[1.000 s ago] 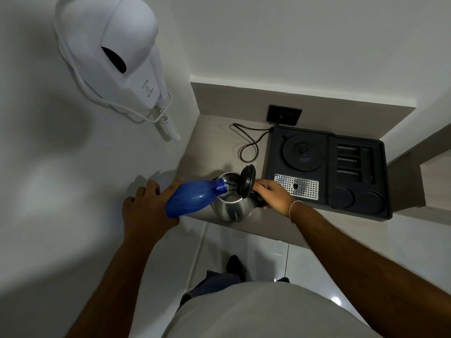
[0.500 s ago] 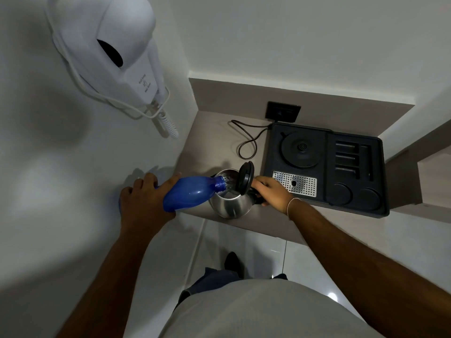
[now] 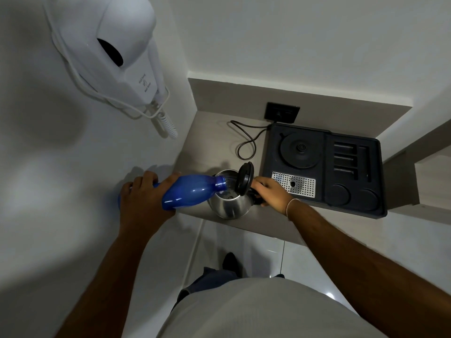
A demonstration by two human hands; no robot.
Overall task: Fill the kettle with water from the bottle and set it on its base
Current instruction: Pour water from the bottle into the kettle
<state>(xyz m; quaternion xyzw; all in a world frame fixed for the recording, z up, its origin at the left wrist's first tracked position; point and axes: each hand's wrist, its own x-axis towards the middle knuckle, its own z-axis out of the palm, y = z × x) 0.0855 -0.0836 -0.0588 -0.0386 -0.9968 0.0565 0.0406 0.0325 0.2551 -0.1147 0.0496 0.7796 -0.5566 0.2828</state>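
A steel kettle (image 3: 230, 206) stands on the grey shelf (image 3: 210, 142) near its front edge, its black lid (image 3: 246, 179) flipped up. My left hand (image 3: 144, 198) grips a blue bottle (image 3: 192, 192), tipped almost level with its mouth over the kettle's opening; water runs in. My right hand (image 3: 271, 192) is closed on the kettle's black handle, which it mostly hides. The round black kettle base (image 3: 300, 149) sits empty in the black tray (image 3: 324, 211) to the right.
A black cord (image 3: 246, 145) loops on the shelf from the tray to a wall socket (image 3: 281, 111). A perforated metal drip plate (image 3: 294, 184) lies in the tray. A white wall hair dryer (image 3: 114, 54) hangs at upper left. Tiled floor lies below the shelf edge.
The view has shifted slightly; the bottle stays tipped over the kettle and both hands keep their holds.
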